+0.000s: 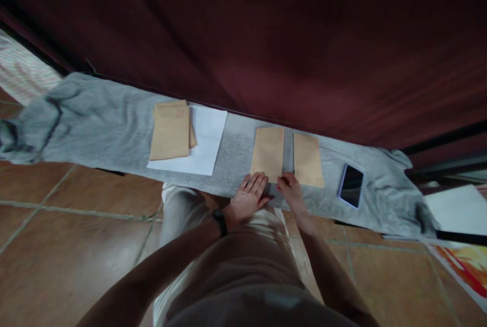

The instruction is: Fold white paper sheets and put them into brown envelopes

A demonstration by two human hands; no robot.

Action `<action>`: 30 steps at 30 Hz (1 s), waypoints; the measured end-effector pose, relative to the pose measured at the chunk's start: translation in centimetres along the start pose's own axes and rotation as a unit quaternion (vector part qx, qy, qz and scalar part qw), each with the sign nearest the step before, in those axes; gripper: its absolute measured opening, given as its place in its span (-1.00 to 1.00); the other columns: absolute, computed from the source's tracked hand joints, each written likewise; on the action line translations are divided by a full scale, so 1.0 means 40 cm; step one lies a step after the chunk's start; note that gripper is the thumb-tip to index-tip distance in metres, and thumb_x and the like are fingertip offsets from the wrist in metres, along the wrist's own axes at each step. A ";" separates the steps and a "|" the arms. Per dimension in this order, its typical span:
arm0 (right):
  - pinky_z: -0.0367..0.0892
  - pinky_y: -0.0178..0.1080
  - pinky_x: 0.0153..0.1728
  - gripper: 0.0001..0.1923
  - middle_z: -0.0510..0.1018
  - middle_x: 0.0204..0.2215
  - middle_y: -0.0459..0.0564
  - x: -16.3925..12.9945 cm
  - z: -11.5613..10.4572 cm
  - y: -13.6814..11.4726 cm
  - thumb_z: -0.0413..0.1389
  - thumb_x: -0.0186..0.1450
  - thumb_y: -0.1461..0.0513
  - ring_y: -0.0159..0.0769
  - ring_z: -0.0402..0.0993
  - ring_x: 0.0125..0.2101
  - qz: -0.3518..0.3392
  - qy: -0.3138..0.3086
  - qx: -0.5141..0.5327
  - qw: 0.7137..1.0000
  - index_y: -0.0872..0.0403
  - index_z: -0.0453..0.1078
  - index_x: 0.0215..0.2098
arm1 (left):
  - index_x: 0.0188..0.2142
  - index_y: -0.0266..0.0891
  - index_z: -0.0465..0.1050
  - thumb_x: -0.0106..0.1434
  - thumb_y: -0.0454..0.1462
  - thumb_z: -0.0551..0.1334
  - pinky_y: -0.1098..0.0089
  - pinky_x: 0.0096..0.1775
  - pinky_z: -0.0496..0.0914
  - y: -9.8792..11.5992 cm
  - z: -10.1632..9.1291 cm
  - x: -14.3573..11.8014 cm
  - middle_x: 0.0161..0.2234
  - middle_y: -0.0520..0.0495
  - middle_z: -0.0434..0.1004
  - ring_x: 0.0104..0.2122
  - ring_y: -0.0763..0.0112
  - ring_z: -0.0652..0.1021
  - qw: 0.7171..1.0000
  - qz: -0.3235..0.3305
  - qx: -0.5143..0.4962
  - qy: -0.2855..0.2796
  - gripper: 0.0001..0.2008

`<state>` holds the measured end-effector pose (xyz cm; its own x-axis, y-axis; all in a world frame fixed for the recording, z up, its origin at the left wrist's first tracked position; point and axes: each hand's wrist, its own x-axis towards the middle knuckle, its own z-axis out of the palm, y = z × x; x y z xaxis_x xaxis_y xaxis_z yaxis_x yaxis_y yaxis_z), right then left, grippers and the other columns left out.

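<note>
A brown paper envelope lies on the grey cloth in front of me. My left hand rests with its fingers stretched flat across the envelope's near edge. At the near right corner, the curled fingers of my right hand pinch the paper; the fingertips are partly hidden. Just right of it, a second brown envelope lies flat, close to my right hand. Further left, a stack of brown envelopes sits partly on white paper.
The grey cloth covers a long narrow surface. A phone lies on its right part. Behind it hangs a dark red curtain. Tiled floor shows below. White paper and a colourful printed sheet are at far right.
</note>
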<state>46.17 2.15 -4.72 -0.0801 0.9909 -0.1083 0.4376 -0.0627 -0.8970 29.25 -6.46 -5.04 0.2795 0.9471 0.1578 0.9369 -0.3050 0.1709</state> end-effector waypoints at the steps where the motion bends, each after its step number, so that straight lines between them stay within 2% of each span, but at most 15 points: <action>1: 0.48 -0.20 -0.40 -0.65 0.53 -0.45 -0.10 -0.003 0.005 -0.008 0.07 0.20 -0.05 -0.28 0.51 -0.49 0.004 -0.002 0.021 1.000 0.04 0.36 -0.27 | 0.40 -0.35 0.16 0.48 -0.08 0.07 0.08 0.36 0.13 0.005 -0.007 0.010 0.38 -0.30 0.25 0.38 0.11 0.24 1.000 -0.024 -0.005 0.015 -0.39; 4: 0.48 -0.24 -0.42 -0.69 0.51 -0.47 -0.15 -0.005 0.012 -0.044 0.09 0.20 -0.03 -0.32 0.49 -0.52 -0.011 0.002 0.078 0.997 0.01 0.35 -0.27 | 0.40 -0.35 0.14 0.47 -0.23 0.07 0.13 0.25 0.30 0.018 -0.043 0.054 0.30 -0.33 0.37 0.26 0.09 0.42 0.997 -0.077 -0.002 0.033 -0.44; 7: 0.49 -0.24 -0.33 -0.71 0.57 -0.41 -0.10 -0.005 0.003 -0.100 0.12 0.25 0.02 -0.30 0.53 -0.43 -0.063 0.008 0.102 0.993 0.02 0.41 -0.20 | 0.36 -0.31 0.20 0.45 -0.31 0.06 0.25 0.01 0.47 0.021 -0.093 0.107 0.11 -0.32 0.54 0.04 0.12 0.59 0.993 -0.114 -0.024 0.021 -0.49; 9: 0.50 -0.22 -0.24 -0.69 0.62 -0.34 -0.04 -0.008 -0.009 -0.140 0.09 0.32 0.03 -0.26 0.57 -0.34 -0.100 0.000 0.090 0.991 0.04 0.44 -0.10 | 0.29 -0.27 0.30 0.43 -0.34 0.06 0.32 -0.11 0.50 0.017 -0.119 0.137 0.00 -0.27 0.59 -0.09 0.18 0.64 0.981 -0.158 -0.108 0.038 -0.54; 10: 0.51 -0.21 -0.21 -0.67 0.64 -0.29 -0.01 -0.010 -0.014 -0.158 0.06 0.37 0.03 -0.25 0.59 -0.29 -0.117 -0.008 0.081 0.990 0.04 0.44 -0.05 | 0.22 -0.27 0.37 0.42 -0.35 0.08 0.34 -0.15 0.50 0.014 -0.127 0.150 -0.05 -0.25 0.61 -0.16 0.21 0.66 0.960 -0.198 -0.185 0.066 -0.60; 12: 0.51 -0.20 -0.12 -0.63 0.66 -0.18 0.04 -0.015 -0.023 -0.181 0.00 0.44 0.03 -0.22 0.60 -0.16 -0.153 -0.014 0.055 0.987 0.04 0.45 0.03 | 0.03 -0.29 0.49 0.40 -0.30 0.13 0.36 -0.25 0.51 0.008 -0.131 0.167 -0.20 -0.20 0.64 -0.32 0.27 0.66 0.883 -0.286 -0.349 0.131 -0.72; 15: 0.48 -0.16 0.03 -0.63 0.63 -0.04 0.07 -0.027 -0.020 -0.175 -0.07 0.49 0.09 -0.20 0.56 -0.02 -0.205 0.009 -0.013 0.979 0.03 0.46 0.09 | -0.10 -0.29 0.49 0.38 -0.19 0.18 0.38 -0.39 0.53 0.007 -0.108 0.169 -0.34 -0.12 0.65 -0.50 0.36 0.62 0.736 -0.367 -0.536 0.189 -0.77; 19: 0.39 -0.12 0.20 -0.59 0.56 0.12 0.09 -0.055 0.012 -0.106 -0.11 0.51 0.19 -0.20 0.48 0.14 -0.255 -0.012 -0.140 0.957 0.04 0.41 0.22 | -0.18 -0.29 0.49 0.22 -0.14 0.37 0.33 -0.31 0.59 0.026 -0.055 0.138 -0.30 -0.14 0.69 -0.44 0.35 0.66 0.526 -0.414 -0.717 0.196 -0.72; 21: 0.33 -0.12 0.26 -0.56 0.51 0.20 0.09 -0.073 0.031 -0.067 -0.12 0.52 0.21 -0.21 0.42 0.21 -0.273 -0.045 -0.191 0.942 0.05 0.36 0.28 | -0.31 -0.31 0.50 0.15 -0.13 0.44 0.35 -0.32 0.58 0.035 -0.036 0.120 -0.39 -0.12 0.67 -0.46 0.37 0.65 0.478 -0.443 -0.739 0.171 -0.71; 22: 0.31 -0.12 0.29 -0.55 0.48 0.23 0.08 -0.081 0.038 -0.049 -0.12 0.52 0.22 -0.22 0.39 0.24 -0.281 -0.062 -0.210 0.934 0.05 0.33 0.31 | -0.35 -0.31 0.50 0.13 -0.11 0.45 0.38 -0.34 0.57 0.037 -0.030 0.112 -0.43 -0.11 0.65 -0.48 0.39 0.64 0.471 -0.453 -0.740 0.158 -0.69; 24: 0.27 -0.09 0.32 -0.52 0.43 0.28 0.09 -0.096 0.047 -0.021 -0.12 0.53 0.22 -0.23 0.32 0.30 -0.297 -0.087 -0.238 0.921 0.07 0.27 0.36 | -0.38 -0.33 0.52 0.12 -0.07 0.45 0.44 -0.40 0.53 0.035 -0.027 0.095 -0.45 -0.10 0.64 -0.51 0.43 0.62 0.477 -0.461 -0.737 0.128 -0.65; 27: 0.21 -0.01 0.36 -0.50 0.37 0.32 0.15 -0.109 0.048 0.004 -0.11 0.53 0.23 -0.19 0.25 0.34 -0.311 -0.100 -0.271 0.905 0.15 0.21 0.39 | -0.34 -0.31 0.55 0.13 -0.04 0.42 0.42 -0.39 0.54 0.023 -0.038 0.059 -0.41 -0.13 0.65 -0.48 0.40 0.63 0.513 -0.445 -0.732 0.054 -0.65; 28: 0.20 0.01 0.36 -0.50 0.36 0.33 0.16 -0.110 0.046 0.009 -0.10 0.52 0.23 -0.17 0.24 0.35 -0.314 -0.103 -0.281 0.901 0.15 0.21 0.39 | -0.35 -0.30 0.55 0.16 -0.03 0.39 0.39 -0.37 0.55 0.019 -0.042 0.044 -0.41 -0.14 0.65 -0.48 0.36 0.64 0.539 -0.433 -0.722 0.026 -0.66; 29: 0.20 0.02 0.36 -0.50 0.35 0.34 0.16 -0.111 0.045 0.012 -0.09 0.52 0.24 -0.16 0.24 0.35 -0.317 -0.105 -0.290 0.897 0.15 0.21 0.39 | -0.36 -0.29 0.55 0.21 -0.02 0.34 0.34 -0.36 0.57 0.015 -0.047 0.030 -0.42 -0.15 0.65 -0.47 0.33 0.65 0.578 -0.416 -0.701 0.007 -0.66; 30: 0.20 0.03 0.36 -0.50 0.34 0.34 0.16 -0.111 0.044 0.014 -0.09 0.52 0.24 -0.16 0.23 0.35 -0.318 -0.107 -0.297 0.894 0.14 0.22 0.39 | -0.35 -0.27 0.55 0.27 -0.01 0.28 0.29 -0.32 0.58 0.013 -0.051 0.016 -0.42 -0.16 0.66 -0.45 0.28 0.66 0.635 -0.390 -0.667 -0.001 -0.66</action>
<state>45.21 -2.48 -5.51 -0.6234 0.7544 0.2057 0.6360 0.6422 -0.4278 29.48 -6.21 -2.88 -0.1595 0.8619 -0.4814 -0.2201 0.4443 0.8684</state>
